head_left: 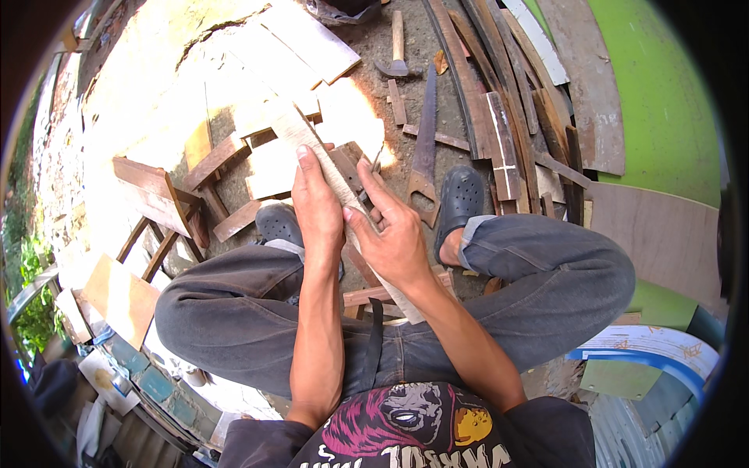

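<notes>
Strip slip: the long, thin, pale wooden strip (340,181) could pivot or slide, in my judgement, because both hands meet it midway and its far end hangs unsupported.
Splinter risk: bare skin against a rough-looking edge could catch if the strip is drawn through quickly.
Saw hazard: the handsaw with dark blade and brown wooden handle (423,199) lies just beside the right dark rubber clog (462,195); a shifted foot could knock it.
Strip position: slanting from the lap, away and leftward, above the ground.
Left hand (318,207): grasping the strip, thumb along its upper face, forearm nearly straight ahead.
Right hand (390,238): thumb touching the strip, index finger extended, forearm angled inward; firmness of hold cannot be told.
</notes>
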{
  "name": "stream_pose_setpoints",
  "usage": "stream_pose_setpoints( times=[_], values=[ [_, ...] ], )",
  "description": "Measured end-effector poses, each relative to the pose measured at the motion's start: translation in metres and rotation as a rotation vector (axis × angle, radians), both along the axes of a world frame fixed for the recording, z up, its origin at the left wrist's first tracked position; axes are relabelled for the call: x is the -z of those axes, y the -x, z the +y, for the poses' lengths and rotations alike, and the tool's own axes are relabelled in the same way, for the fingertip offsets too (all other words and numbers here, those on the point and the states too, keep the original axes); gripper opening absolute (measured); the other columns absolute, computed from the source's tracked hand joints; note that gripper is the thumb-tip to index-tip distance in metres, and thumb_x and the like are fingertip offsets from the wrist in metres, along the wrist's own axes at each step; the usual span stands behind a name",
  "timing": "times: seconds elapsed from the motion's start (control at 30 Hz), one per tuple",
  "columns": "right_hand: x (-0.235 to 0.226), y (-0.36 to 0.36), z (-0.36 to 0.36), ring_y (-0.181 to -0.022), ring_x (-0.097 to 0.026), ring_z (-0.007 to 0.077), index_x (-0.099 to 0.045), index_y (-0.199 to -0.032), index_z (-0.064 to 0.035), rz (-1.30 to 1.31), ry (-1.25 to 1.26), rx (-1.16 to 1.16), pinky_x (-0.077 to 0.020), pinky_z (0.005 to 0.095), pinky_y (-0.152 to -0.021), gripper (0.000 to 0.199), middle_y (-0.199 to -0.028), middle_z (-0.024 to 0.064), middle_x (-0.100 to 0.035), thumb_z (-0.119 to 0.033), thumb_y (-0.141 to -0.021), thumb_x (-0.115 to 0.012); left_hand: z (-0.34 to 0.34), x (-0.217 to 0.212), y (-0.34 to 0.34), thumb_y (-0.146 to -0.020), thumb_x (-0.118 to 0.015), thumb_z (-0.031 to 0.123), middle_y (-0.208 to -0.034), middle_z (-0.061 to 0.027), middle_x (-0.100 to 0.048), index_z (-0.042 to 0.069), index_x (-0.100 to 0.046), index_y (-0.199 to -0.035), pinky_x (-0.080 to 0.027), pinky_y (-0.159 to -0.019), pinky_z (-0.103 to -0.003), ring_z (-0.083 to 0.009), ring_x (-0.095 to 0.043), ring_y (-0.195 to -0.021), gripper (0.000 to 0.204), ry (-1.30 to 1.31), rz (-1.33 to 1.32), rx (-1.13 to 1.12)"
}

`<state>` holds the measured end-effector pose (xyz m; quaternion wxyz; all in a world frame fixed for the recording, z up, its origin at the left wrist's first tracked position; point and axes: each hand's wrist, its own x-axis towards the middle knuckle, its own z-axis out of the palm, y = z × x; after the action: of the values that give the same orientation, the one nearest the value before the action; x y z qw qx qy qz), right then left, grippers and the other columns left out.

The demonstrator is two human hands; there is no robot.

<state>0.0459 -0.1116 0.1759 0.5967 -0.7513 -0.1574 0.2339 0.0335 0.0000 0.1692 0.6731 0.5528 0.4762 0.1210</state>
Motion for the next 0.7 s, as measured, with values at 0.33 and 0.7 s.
stream_pose_setpoints(
  times=[0.33, 0.7],
  values=[
    [-0.0013, 0.0006, 0.0033, -0.130, -0.048, 0.0450, -0.040, -0.143, 0.0096, -0.018, -0.009, -0.014, -0.0430, 0.0426, -0.107, 0.065, -0.139, 0.0355, -0.047, -0.009, -0.087, -0.067, 0.0046, 0.0040, 0.0033, -0.106, -0.027, 0.051, -0.104, -0.0152, -0.063, -0.001, -0.054, -0.124, -0.053, -0.083, -0.035, -0.0217, -0.063, -0.093, 0.061, 0.098, -0.062, 0.001],
    [-0.0018, -0.0006, 0.0049, -0.131, -0.047, 0.0450, -0.036, -0.145, 0.0094, -0.086, -0.006, -0.068, -0.0417, 0.0432, -0.108, 0.071, -0.142, 0.0346, -0.044, -0.009, -0.086, -0.070, 0.0071, 0.0001, 0.0073, -0.106, -0.026, 0.049, -0.110, -0.0146, -0.064, 0.002, -0.052, -0.129, -0.053, -0.087, -0.036, -0.0224, -0.063, -0.099, 0.059, 0.258, -0.110, -0.029]
  ],
)
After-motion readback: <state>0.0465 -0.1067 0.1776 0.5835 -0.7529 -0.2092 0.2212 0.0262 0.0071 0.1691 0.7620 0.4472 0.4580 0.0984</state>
